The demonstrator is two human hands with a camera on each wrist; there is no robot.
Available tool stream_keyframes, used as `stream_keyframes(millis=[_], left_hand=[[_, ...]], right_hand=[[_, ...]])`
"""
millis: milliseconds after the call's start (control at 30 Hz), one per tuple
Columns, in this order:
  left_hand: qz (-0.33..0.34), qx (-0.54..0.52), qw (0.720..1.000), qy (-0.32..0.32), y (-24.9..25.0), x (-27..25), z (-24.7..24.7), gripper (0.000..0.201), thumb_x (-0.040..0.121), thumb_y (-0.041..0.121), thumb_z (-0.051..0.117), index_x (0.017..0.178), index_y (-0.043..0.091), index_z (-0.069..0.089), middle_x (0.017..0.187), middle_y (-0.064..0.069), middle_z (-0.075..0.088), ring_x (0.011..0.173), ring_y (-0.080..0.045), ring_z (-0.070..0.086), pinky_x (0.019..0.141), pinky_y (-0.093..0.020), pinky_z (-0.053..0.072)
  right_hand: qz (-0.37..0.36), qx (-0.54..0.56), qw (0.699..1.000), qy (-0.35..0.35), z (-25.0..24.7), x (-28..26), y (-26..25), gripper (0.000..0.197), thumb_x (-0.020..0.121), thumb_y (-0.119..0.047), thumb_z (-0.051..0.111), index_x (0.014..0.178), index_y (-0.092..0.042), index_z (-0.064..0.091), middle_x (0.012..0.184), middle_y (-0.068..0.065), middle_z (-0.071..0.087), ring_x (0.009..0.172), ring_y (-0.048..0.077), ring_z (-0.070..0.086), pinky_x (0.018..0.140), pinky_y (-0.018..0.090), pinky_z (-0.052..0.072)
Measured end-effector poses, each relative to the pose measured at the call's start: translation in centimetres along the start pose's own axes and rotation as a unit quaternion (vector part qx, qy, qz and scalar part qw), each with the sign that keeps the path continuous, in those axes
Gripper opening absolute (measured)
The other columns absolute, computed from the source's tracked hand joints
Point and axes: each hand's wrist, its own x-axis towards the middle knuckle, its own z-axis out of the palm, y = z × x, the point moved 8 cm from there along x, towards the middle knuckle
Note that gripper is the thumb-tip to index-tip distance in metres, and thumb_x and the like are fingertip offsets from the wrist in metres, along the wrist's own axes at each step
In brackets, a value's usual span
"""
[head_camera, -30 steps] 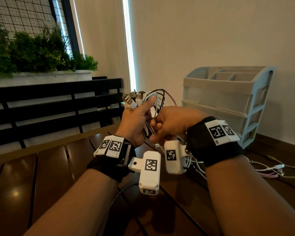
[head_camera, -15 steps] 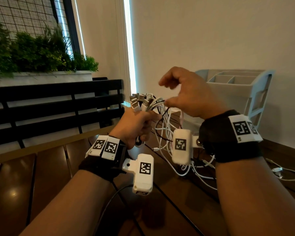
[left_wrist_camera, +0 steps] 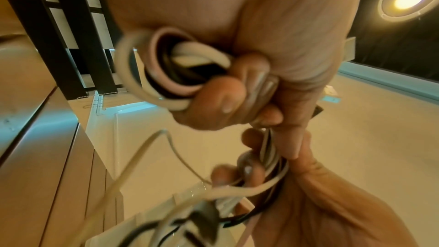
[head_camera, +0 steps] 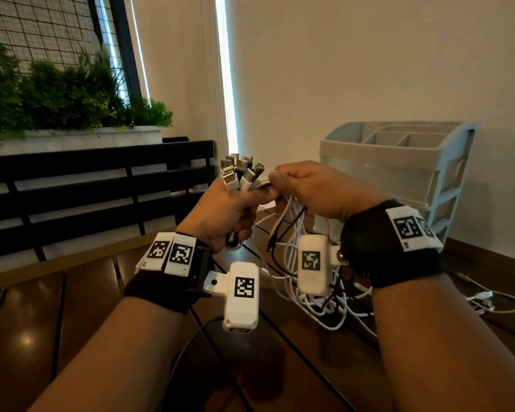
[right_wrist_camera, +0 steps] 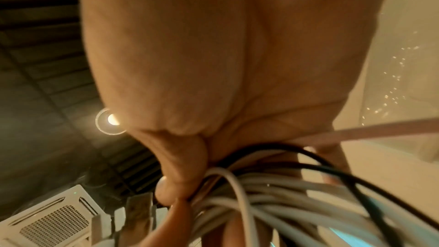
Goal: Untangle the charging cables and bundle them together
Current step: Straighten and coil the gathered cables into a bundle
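The charging cables [head_camera: 283, 233] are up off the bench [head_camera: 72, 307], gathered in mid-air between both hands, with their USB plugs [head_camera: 240, 171] fanned out above the fist. The left hand [head_camera: 220, 215] has its grip wrapped tight round the bundle just under those plugs; the left wrist view shows white and black loops poking out of the curled fingers [left_wrist_camera: 213, 99]. The right hand [head_camera: 315, 188] is tucked in beside it, its grip closed on the white and black strands right below the plugs, thumb against the left thumb. The slack hangs down in loops and pools on the bench behind the wrists. One more white cable [head_camera: 488, 300] lies on the bench well apart, off to the right, near the grey drawer organiser [head_camera: 399, 173].

Where could this slip? The tails below look crossed, so pulling the right grip down hard would likely cinch a knot rather than comb it out. Loosen the left fist too far and the plug ends could slide out of line. And that stray cable on the right could be left out of the bundle altogether.

Against half a second ago: the right hand was lifted clear, fingers part open above the cables; now it has come down and clamped on. The left hand keeps its hold throughout.
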Motion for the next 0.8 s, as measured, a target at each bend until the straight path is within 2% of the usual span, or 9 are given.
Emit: stream_keyframes(millis=[133, 200, 267, 367, 433, 500, 700, 733, 800], left_hand=[[0.004, -0.014, 1.0, 0.003, 0.3, 0.0, 0.4, 0.012, 0.089, 0.01, 0.062, 0.078, 0.011, 0.057, 0.046, 0.003, 0.031, 0.033, -0.01, 0.025, 0.037, -0.019, 0.028], [0.005, -0.016, 1.0, 0.012, 0.6, 0.0, 0.3, 0.014, 0.089, 0.012, 0.063, 0.077, 0.013, 0.058, 0.046, 0.003, 0.031, 0.034, -0.01, 0.025, 0.038, -0.02, 0.028], [0.006, -0.008, 0.999, 0.039, 0.9, 0.1, -0.3, 0.013, 0.089, 0.014, 0.065, 0.078, 0.012, 0.059, 0.044, 0.004, 0.034, 0.034, -0.011, 0.025, 0.038, -0.021, 0.028], [0.005, 0.009, 0.996, 0.088, 0.8, 0.3, -1.1, 0.014, 0.086, 0.017, 0.069, 0.083, 0.008, 0.06, 0.044, 0.005, 0.039, 0.035, -0.012, 0.026, 0.039, -0.023, 0.029], [0.004, 0.024, 0.994, 0.108, 0.7, 0.4, -1.4, 0.015, 0.085, 0.02, 0.071, 0.081, 0.007, 0.064, 0.045, 0.004, 0.041, 0.034, -0.014, 0.029, 0.04, -0.025, 0.031], [0.002, 0.048, 0.992, 0.117, 0.5, 0.4, -1.5, 0.016, 0.086, 0.022, 0.071, 0.083, 0.007, 0.067, 0.049, 0.002, 0.044, 0.034, -0.014, 0.033, 0.041, -0.027, 0.033], [-0.008, 0.048, 0.992, 0.118, 0.4, 0.1, -1.1, 0.016, 0.086, 0.023, 0.071, 0.073, 0.016, 0.066, 0.053, -0.001, 0.044, 0.036, -0.014, 0.033, 0.043, -0.029, 0.034], [-0.006, 0.049, 0.992, 0.114, 0.4, 0.1, -1.0, 0.015, 0.086, 0.022, 0.071, 0.073, 0.016, 0.066, 0.054, -0.001, 0.044, 0.036, -0.013, 0.034, 0.042, -0.028, 0.034], [-0.001, 0.046, 0.995, 0.092, 0.7, 0.0, -0.6, 0.011, 0.087, 0.021, 0.07, 0.077, 0.016, 0.067, 0.055, -0.002, 0.045, 0.037, -0.013, 0.034, 0.041, -0.027, 0.034]], right_hand=[[0.005, 0.008, 1.0, 0.028, -0.5, 0.1, -0.2, 0.036, 0.102, -0.031, 0.038, 0.072, -0.017, 0.053, 0.065, -0.002, 0.054, 0.061, 0.012, 0.047, 0.064, 0.029, 0.038], [0.006, 0.002, 0.999, 0.045, -1.0, 0.0, -0.4, 0.031, 0.101, -0.033, 0.042, 0.08, -0.019, 0.059, 0.074, 0.0, 0.061, 0.069, 0.017, 0.054, 0.068, 0.032, 0.044], [0.022, -0.02, 0.998, 0.06, -1.8, -0.3, -0.5, 0.023, 0.099, -0.037, 0.045, 0.098, -0.023, 0.064, 0.091, -0.003, 0.065, 0.087, 0.016, 0.059, 0.08, 0.034, 0.047], [0.034, -0.046, 0.99, 0.129, -4.8, -1.4, -0.9, 0.025, 0.095, -0.037, 0.052, 0.114, -0.023, 0.062, 0.102, -0.01, 0.061, 0.097, 0.009, 0.057, 0.081, 0.023, 0.044], [0.03, -0.034, 0.98, 0.193, -7.3, -2.7, -1.4, 0.022, 0.092, -0.036, 0.058, 0.109, -0.023, 0.064, 0.099, -0.011, 0.063, 0.09, 0.005, 0.057, 0.075, 0.019, 0.043], [0.041, -0.041, 0.975, 0.214, -8.6, -3.5, -1.5, 0.018, 0.09, -0.037, 0.061, 0.101, -0.024, 0.066, 0.094, -0.011, 0.064, 0.083, 0.003, 0.058, 0.074, 0.024, 0.046], [0.123, -0.064, 0.981, 0.132, -7.8, -2.4, -0.2, 0.023, 0.087, -0.034, 0.066, 0.101, -0.017, 0.067, 0.094, -0.002, 0.069, 0.079, 0.01, 0.065, 0.073, 0.03, 0.055], [0.128, -0.092, 0.982, 0.108, -7.3, -2.0, 0.0, 0.03, 0.084, -0.036, 0.07, 0.107, -0.018, 0.065, 0.101, -0.001, 0.068, 0.084, 0.011, 0.065, 0.075, 0.029, 0.054], [0.121, -0.185, 0.975, 0.008, -5.3, -1.1, 0.2, 0.065, 0.073, -0.042, 0.078, 0.129, -0.024, 0.052, 0.125, -0.002, 0.059, 0.105, 0.014, 0.059, 0.088, 0.028, 0.048]])
